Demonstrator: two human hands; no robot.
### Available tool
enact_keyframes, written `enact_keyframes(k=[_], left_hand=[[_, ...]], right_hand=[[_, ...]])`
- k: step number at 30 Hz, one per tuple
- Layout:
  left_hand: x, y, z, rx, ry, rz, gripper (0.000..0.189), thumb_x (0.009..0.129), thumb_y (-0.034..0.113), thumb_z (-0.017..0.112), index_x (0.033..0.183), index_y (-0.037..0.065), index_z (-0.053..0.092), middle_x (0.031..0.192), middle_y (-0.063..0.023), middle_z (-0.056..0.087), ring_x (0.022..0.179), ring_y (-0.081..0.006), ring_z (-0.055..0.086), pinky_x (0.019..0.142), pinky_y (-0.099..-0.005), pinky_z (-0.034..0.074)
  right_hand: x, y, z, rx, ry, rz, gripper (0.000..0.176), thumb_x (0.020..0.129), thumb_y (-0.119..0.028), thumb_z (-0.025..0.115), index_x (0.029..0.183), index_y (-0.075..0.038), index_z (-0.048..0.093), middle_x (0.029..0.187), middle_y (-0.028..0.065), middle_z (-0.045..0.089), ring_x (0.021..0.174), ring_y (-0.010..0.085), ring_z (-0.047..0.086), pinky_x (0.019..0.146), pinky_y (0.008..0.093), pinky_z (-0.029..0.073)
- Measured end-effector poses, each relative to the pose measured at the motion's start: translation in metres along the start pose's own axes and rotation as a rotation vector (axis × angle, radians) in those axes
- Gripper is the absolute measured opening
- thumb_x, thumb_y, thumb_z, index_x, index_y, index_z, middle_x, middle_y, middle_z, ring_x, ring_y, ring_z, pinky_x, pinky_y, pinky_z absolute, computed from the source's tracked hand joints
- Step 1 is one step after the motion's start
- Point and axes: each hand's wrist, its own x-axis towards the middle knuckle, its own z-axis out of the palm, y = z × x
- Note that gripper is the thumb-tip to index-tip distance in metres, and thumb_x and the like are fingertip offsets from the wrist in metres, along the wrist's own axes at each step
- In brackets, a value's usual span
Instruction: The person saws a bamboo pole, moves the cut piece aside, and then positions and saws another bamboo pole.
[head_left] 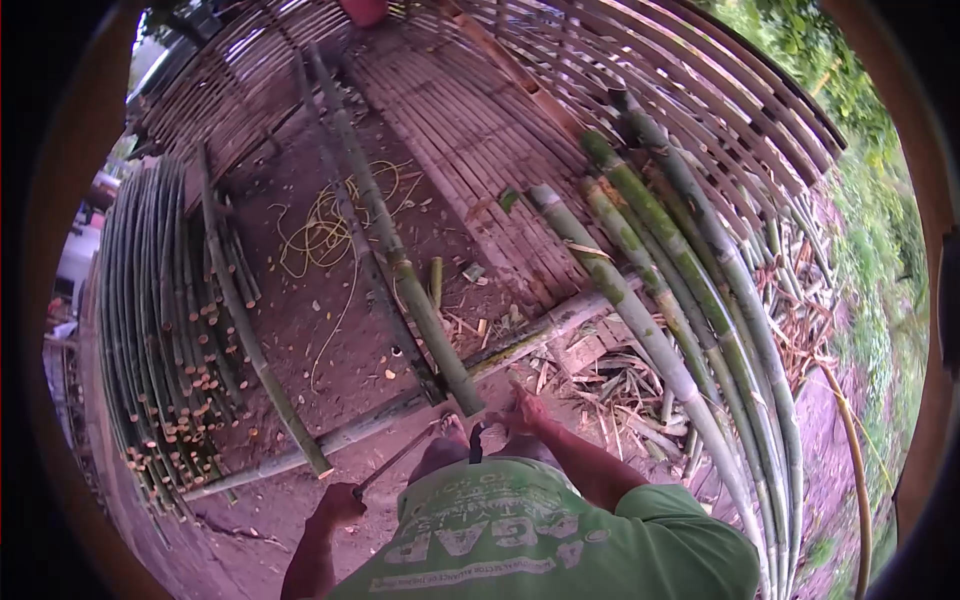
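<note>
My left hand (345, 503) is closed round the handle of a long, thin dark tool (395, 462), which slants up to the right toward my feet. My right hand (524, 408) is near the cut end of a green bamboo pole (420, 295); its fingers are too small to make out clearly, and whether it touches the pole cannot be told. That pole rests across a horizontal bamboo pole (370, 422) on the ground. A darker pole (372, 270) lies just left of it.
Many thin poles (140, 300) are stacked at the left, thick green poles (690, 270) at the right. A slatted bamboo platform (470, 150) lies ahead. Yellow cord (325, 225) is coiled on the soil, and bamboo scraps (625, 390) lie at the right.
</note>
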Motion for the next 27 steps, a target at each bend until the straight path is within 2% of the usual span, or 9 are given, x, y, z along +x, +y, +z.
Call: enact_keyframes(k=[4, 5, 8, 12, 13, 17, 20, 24, 27], left_hand=[[-0.009, -0.046, 0.044, -0.010, 0.122, -0.011, 0.019, 0.064, 0.019, 0.060, 0.074, 0.003, 0.060, 0.071, -0.0208, 0.062, 0.071, -0.0344, 0.063, 0.067, -0.0437, 0.050], [-0.014, -0.053, 0.051, -0.036, 0.136, -0.022, 0.018, 0.064, 0.019, 0.060, 0.073, 0.003, 0.059, 0.069, -0.0206, 0.061, 0.069, -0.0335, 0.063, 0.066, -0.0431, 0.050], [-0.025, -0.069, 0.072, -0.209, 0.151, -0.044, 0.018, 0.064, 0.020, 0.058, 0.071, 0.003, 0.057, 0.065, -0.0198, 0.059, 0.061, -0.0305, 0.059, 0.061, -0.0415, 0.047], [-0.021, -0.108, 0.110, -0.338, 0.151, -0.041, 0.019, 0.063, 0.020, 0.059, 0.070, 0.003, 0.056, 0.062, -0.0185, 0.058, 0.056, -0.0292, 0.054, 0.058, -0.0411, 0.045], [-0.023, -0.118, 0.116, -0.379, 0.177, -0.032, 0.019, 0.062, 0.020, 0.060, 0.070, 0.003, 0.056, 0.060, -0.0165, 0.057, 0.054, -0.0258, 0.052, 0.056, -0.0399, 0.045], [-0.014, -0.165, 0.142, -0.538, 0.087, -0.036, 0.019, 0.063, 0.020, 0.062, 0.071, 0.003, 0.058, 0.057, -0.0121, 0.055, 0.052, -0.0188, 0.048, 0.054, -0.0366, 0.044], [-0.018, -0.192, 0.154, -0.494, 0.103, 0.010, 0.018, 0.063, 0.020, 0.062, 0.071, 0.004, 0.058, 0.057, -0.0116, 0.055, 0.052, -0.0186, 0.048, 0.054, -0.0361, 0.044], [-0.023, -0.229, 0.175, -0.498, 0.112, 0.003, 0.017, 0.065, 0.022, 0.061, 0.067, 0.006, 0.055, 0.057, -0.0114, 0.054, 0.054, -0.0186, 0.050, 0.052, -0.0372, 0.042], [-0.029, -0.247, 0.189, -0.459, 0.152, -0.039, 0.019, 0.065, 0.024, 0.061, 0.066, 0.006, 0.056, 0.059, -0.0147, 0.056, 0.053, -0.0239, 0.053, 0.054, -0.0392, 0.044]], right_hand=[[0.037, -0.043, 0.039, 0.046, -0.242, 0.154, 0.100, 0.057, -0.052, 0.081, 0.129, 0.003, 0.041, 0.114, 0.0205, 0.059, 0.103, 0.0322, 0.059, 0.084, 0.0406, 0.049], [0.045, -0.045, 0.045, -0.017, -0.155, 0.219, 0.089, 0.054, -0.052, 0.083, 0.116, 0.004, 0.053, 0.097, 0.0170, 0.064, 0.090, 0.0286, 0.063, 0.078, 0.0374, 0.051], [0.055, -0.053, 0.035, 0.177, -0.251, 0.354, 0.073, 0.054, -0.051, 0.083, 0.097, 0.004, 0.063, 0.080, 0.0128, 0.067, 0.074, 0.0228, 0.065, 0.069, 0.0333, 0.052], [0.064, -0.087, 0.038, -0.032, -0.341, 0.294, 0.067, 0.055, -0.047, 0.084, 0.098, 0.002, 0.067, 0.085, 0.0131, 0.068, 0.077, 0.0212, 0.066, 0.070, 0.0342, 0.052], [0.049, -0.114, 0.049, 0.431, -0.456, 0.186, 0.049, 0.062, -0.033, 0.083, 0.093, 0.002, 0.066, 0.081, 0.0117, 0.067, 0.071, 0.0180, 0.065, 0.061, 0.0326, 0.052], [-0.012, -0.250, 0.114, 0.929, -0.504, 0.360, 0.028, 0.069, -0.017, 0.078, 0.083, 0.000, 0.061, 0.071, 0.0090, 0.062, 0.060, 0.0135, 0.060, 0.048, 0.0292, 0.049], [0.000, -0.247, 0.205, 0.775, -0.510, 0.292, 0.033, 0.066, -0.016, 0.079, 0.088, 0.002, 0.062, 0.077, 0.0134, 0.064, 0.064, 0.0225, 0.065, 0.056, 0.0356, 0.054], [0.016, -0.194, 0.266, 0.018, -0.132, 0.255, 0.060, 0.058, -0.031, 0.078, 0.103, 0.000, 0.054, 0.087, 0.0192, 0.064, 0.082, 0.0323, 0.064, 0.072, 0.0407, 0.052], [0.015, -0.180, 0.248, -0.257, -0.060, 0.366, 0.074, 0.059, -0.034, 0.076, 0.116, -0.003, 0.042, 0.102, 0.0235, 0.062, 0.100, 0.0393, 0.060, 0.087, 0.0458, 0.047]])
